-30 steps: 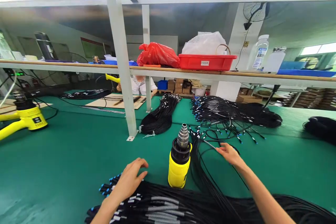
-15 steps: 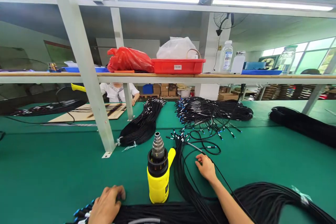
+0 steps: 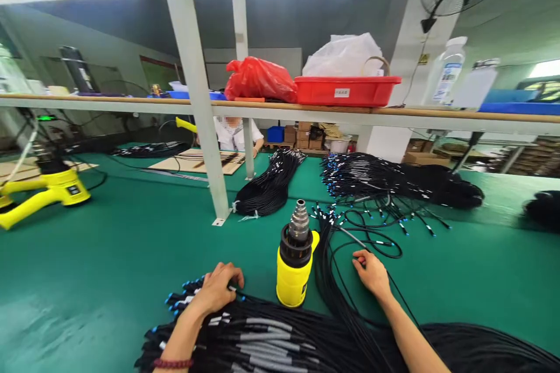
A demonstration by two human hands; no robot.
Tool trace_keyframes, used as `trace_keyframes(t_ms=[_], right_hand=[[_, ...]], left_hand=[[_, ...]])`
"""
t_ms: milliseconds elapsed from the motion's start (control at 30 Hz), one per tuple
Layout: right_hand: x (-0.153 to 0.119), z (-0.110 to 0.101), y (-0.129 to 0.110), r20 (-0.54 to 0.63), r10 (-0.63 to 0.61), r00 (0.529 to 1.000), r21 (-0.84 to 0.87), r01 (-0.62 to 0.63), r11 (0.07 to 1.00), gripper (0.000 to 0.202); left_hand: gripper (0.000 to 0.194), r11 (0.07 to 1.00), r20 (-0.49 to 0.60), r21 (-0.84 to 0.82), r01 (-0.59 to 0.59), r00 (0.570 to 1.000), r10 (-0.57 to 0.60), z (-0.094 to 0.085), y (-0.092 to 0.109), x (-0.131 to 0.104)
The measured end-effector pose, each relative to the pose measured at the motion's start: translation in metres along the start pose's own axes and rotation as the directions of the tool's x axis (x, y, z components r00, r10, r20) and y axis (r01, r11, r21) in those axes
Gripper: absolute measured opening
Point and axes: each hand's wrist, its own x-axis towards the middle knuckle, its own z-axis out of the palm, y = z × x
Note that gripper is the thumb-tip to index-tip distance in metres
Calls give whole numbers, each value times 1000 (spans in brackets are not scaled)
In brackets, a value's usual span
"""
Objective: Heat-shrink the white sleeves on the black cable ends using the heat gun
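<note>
Cables (image 3: pixel 315 326) under L hand (image 3: pixel 217 288); R hand (image 3: pixel 371 273) nr gry sleeve (image 3: pixel 352 237).

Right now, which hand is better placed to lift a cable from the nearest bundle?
Probably the left hand: it is at the near cable bundle, close to its blue-tipped ends. The right hand is farther forward, beside a grey-sleeved cable, with the yellow heat gun between them.
</note>
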Motion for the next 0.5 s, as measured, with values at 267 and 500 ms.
trace_keyframes(t_ms=[267,500], right_hand=[[4,5,11,-15,-34,999,47,35,998,20],[6,10,17,-41,-50,998,107,55,993,22]], left_hand=[[18,993,-202,-106,-48,979,26,15,-1,-13],[18,981,-371,-185,-56,928,-17,25,-7,-14]])
